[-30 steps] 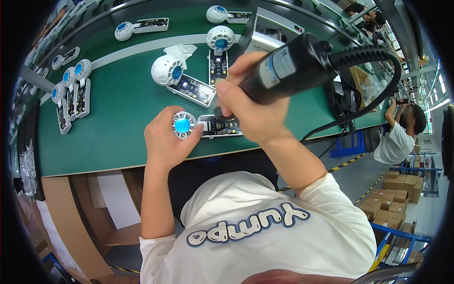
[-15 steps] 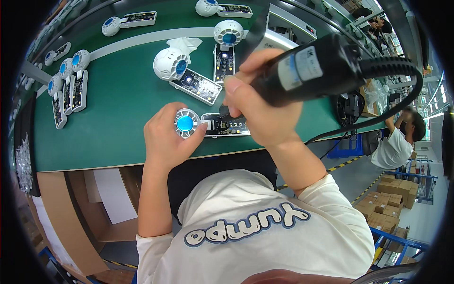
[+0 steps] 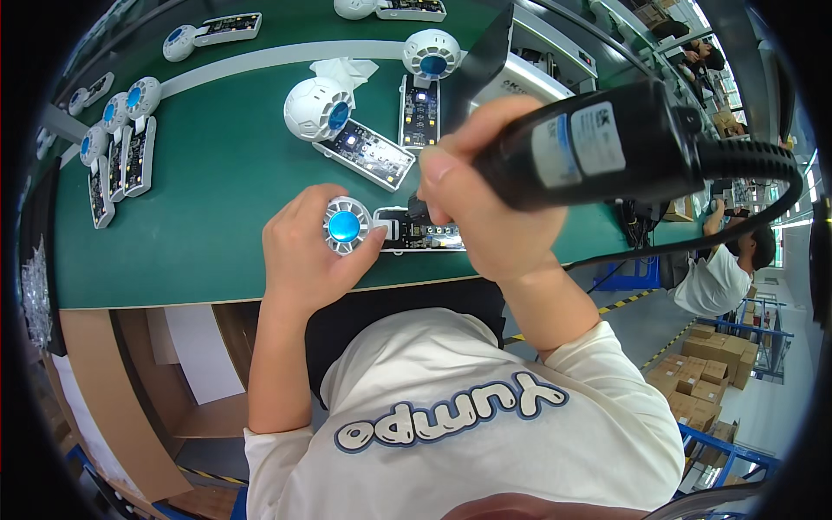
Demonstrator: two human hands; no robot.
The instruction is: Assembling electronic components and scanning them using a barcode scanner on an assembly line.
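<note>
Left hand [image 3: 303, 251] clamped on round white fan head with blue centre [image 3: 345, 226], near edge of green bench mat [image 3: 208, 199]. Right hand [image 3: 485, 212] grips black cylindrical electric screwdriver [image 3: 598, 143], tip down on the attached circuit board [image 3: 425, 234].

The right hand [image 3: 485, 208] hides the driver's tip and much of the circuit board [image 3: 425, 234] beneath it. The top edge cuts off the farthest white unit [image 3: 390, 9]. Cartons [image 3: 702, 381] at right blur.

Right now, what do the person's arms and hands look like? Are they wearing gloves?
No gloves: the left hand and right hand are both bare, with no rings or watch showing. The forearms are bare too. Short white sleeves of a T-shirt end near the elbows.
</note>
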